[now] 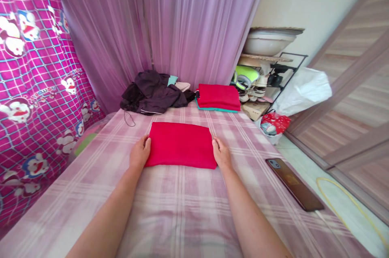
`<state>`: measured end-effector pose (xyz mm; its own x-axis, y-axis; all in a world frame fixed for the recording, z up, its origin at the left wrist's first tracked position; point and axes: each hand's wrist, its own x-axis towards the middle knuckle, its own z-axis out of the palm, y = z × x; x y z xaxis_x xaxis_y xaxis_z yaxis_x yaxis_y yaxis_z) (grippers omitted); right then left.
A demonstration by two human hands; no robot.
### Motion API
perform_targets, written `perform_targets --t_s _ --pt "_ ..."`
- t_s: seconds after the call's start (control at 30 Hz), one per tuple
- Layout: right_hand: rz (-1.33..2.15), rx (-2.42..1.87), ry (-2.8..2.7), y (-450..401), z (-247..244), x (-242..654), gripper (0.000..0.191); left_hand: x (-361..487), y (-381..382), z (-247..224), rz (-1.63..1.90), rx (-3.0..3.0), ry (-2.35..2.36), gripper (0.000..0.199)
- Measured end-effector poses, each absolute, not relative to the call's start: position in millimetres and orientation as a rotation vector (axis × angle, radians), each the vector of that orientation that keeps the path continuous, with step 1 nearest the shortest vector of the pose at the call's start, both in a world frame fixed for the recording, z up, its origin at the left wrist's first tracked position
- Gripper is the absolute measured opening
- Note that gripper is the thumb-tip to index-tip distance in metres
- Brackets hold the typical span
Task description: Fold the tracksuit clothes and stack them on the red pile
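Observation:
A red garment (181,144), folded into a neat rectangle, lies in the middle of the plaid-covered surface (182,197). At its left edge my left hand (140,152) grips the cloth, thumb on top and fingers around the side. On the opposite edge my right hand (221,152) holds it the same way. Beyond it, to the right, another folded red garment (219,97) rests on a teal folded cloth (219,109). A crumpled heap of dark clothes (161,92) lies at the back left.
A phone (294,185) with a white cable lies near the right edge. A rack (291,79) with shoes, a basin (269,42) and bags stands beyond that side. Purple curtains (182,23) hang behind, and a patterned pink curtain (39,88) on the left.

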<state>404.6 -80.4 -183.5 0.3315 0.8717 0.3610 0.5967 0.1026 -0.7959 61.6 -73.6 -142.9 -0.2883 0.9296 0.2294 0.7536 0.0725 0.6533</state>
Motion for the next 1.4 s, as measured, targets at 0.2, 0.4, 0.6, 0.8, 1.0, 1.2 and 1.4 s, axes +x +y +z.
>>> perform_targets --t_s 0.2,0.4,0.6,0.8,1.0,1.2,1.4 --pt "0.318 -1.644 -1.386 -108.3 -180.7 407.1 0.057 57.8 -89.7 -137.6 1.016 1.645 2.185 0.038" --pt "0.333 -1.574 -1.461 -129.3 -177.9 407.4 0.049 59.0 -111.3 -131.9 0.847 1.781 2.193 0.039" --pt "0.499 -1.484 -1.487 -150.2 -183.5 417.2 0.028 60.7 -126.6 -130.3 0.828 1.826 2.218 0.042" --pt "0.646 -1.359 -1.534 -159.4 -182.3 425.7 0.028 51.4 -134.1 -140.4 0.959 1.754 2.01 0.042" --pt "0.683 -1.324 -1.626 -155.0 -176.0 422.3 0.021 47.0 -138.7 -143.8 0.973 1.74 1.965 0.041" --pt "0.57 -1.389 -1.677 -157.5 -175.1 417.3 0.012 47.1 -142.1 -140.9 0.956 1.711 2.018 0.038" --pt "0.533 -1.499 -1.58 -162.2 -179.2 416.1 0.009 44.4 -143.9 -141.7 0.933 1.742 2.035 0.04"
